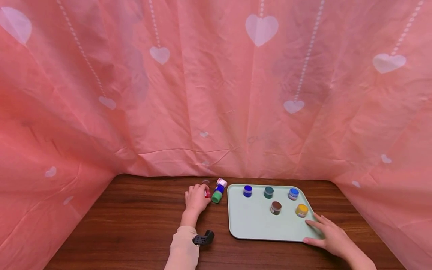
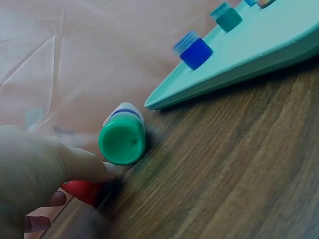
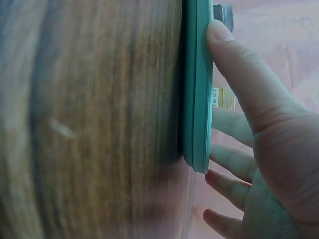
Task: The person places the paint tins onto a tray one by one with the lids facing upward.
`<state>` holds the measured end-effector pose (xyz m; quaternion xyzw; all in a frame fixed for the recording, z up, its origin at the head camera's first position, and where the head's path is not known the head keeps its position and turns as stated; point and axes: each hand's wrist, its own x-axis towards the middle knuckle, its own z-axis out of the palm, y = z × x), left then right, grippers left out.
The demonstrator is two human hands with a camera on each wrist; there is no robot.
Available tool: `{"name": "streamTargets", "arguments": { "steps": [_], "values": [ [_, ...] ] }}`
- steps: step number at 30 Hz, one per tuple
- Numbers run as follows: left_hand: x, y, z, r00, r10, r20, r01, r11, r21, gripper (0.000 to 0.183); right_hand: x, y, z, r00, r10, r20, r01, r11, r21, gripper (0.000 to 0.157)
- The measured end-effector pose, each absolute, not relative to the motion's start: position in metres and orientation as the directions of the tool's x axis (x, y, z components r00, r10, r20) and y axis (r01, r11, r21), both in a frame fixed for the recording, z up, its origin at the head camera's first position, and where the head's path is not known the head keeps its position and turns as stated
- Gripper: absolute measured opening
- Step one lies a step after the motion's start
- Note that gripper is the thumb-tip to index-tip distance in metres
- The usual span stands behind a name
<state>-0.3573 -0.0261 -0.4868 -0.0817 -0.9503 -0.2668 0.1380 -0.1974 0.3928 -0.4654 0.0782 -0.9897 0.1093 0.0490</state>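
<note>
My left hand (image 1: 196,198) reaches down to the table left of the tray. Its thumb and fingers close around a small red jar (image 1: 207,193), partly hidden by the hand. Right beside it lies a cylindrical piece with a green end (image 2: 122,142), a blue band and a white far end (image 1: 221,182). At the front right corner of the pale green tray (image 1: 249,225), my right hand (image 1: 332,236) has its fingers spread. Its thumb (image 3: 239,64) rests along the tray rim, and the other fingers extend past the tray's side.
Small paint jars stand on the tray: dark blue (image 1: 248,191), dark green (image 1: 268,192), light blue (image 1: 293,194), brown (image 1: 275,208) and yellow (image 1: 302,210). A pink curtain (image 1: 216,93) with hearts hangs behind and beside the wooden table (image 1: 135,225).
</note>
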Motion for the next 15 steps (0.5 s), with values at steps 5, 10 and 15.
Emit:
{"name": "streamTargets", "arguments": {
  "steps": [5,10,15],
  "values": [
    [-0.358,-0.028,-0.485,-0.951,0.051,0.304,0.204,0.843,0.497,0.033,-0.197,0.393,-0.466,-0.982,-0.147,0.117,-0.169,0.963,-0.208,0.065],
    [-0.358,-0.030,-0.482,-0.945,0.050,0.323,0.214,0.841,0.497,0.034,-0.197,0.392,-0.465,-0.982,-0.149,0.118,-0.171,0.963,-0.209,0.065],
    [-0.357,-0.027,-0.476,-0.929,0.050,0.366,0.246,0.824,0.510,0.035,-0.197,0.392,-0.466,-0.980,-0.151,0.126,-0.175,0.963,-0.207,0.064]
  ]
}}
